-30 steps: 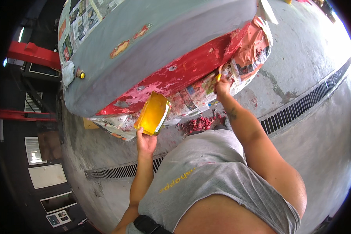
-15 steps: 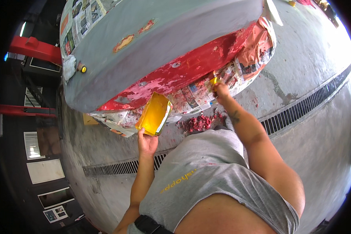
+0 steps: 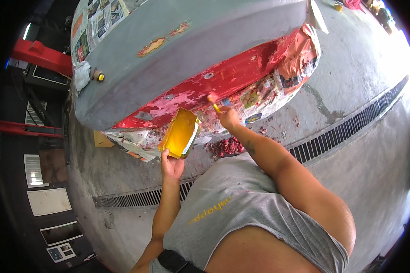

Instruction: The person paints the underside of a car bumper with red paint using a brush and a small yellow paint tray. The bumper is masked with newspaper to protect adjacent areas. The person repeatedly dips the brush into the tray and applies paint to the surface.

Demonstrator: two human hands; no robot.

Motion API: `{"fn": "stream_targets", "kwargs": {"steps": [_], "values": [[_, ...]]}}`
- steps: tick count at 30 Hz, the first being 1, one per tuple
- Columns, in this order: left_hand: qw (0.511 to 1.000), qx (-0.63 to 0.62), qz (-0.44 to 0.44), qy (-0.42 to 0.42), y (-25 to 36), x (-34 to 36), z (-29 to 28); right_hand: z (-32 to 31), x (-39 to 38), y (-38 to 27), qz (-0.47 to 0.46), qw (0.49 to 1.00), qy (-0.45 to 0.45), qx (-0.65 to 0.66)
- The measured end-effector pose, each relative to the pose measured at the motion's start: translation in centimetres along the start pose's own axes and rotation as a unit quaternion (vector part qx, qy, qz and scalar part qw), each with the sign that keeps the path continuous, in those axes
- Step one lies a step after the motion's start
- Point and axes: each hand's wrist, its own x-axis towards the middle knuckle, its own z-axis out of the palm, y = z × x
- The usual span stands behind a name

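My left hand (image 3: 171, 164) grips a yellow open container (image 3: 181, 132) by its near end, below a flaking red band (image 3: 249, 63) on a large grey-primed body panel (image 3: 159, 59). My right hand (image 3: 228, 117) is closed on a yellow-handled brush (image 3: 216, 105), whose pinkish head is at the lower part of the red band; whether it touches is unclear. Masking newspaper (image 3: 266, 101) stained with red flakes lies along the panel's lower edge.
Red flakes (image 3: 228, 146) are piled on the concrete floor (image 3: 351, 91) near my feet. Drain grates (image 3: 341, 123) cross the floor on both sides. Red lift arms (image 3: 41, 57), dark wall boards and a small yellow-capped item (image 3: 98, 75) are at the left. A red cloth (image 3: 352, 3) lies far back right.
My right hand with the brush has moved down and to the left along the panel, toward the container. My left hand and the container are nearly unchanged.
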Motion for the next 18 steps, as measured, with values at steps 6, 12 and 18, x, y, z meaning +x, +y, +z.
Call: {"fn": "stream_targets", "kwargs": {"steps": [6, 12, 18], "values": [[1.000, -0.009, 0.012, -0.002, 0.0, 0.0, -0.5, -4.7, 0.7, -2.2, -0.019, 0.999, -0.024, -0.011], [0.999, -0.036, 0.002, -0.016, -0.3, 0.1, -1.4, -15.7, 3.5, -2.8, 0.058, 0.952, 0.119, 0.277], [0.998, -0.049, -0.016, -0.033, -0.9, 1.0, -1.5, -11.3, 3.1, -5.2, -0.063, 0.945, 0.215, 0.237]]}}
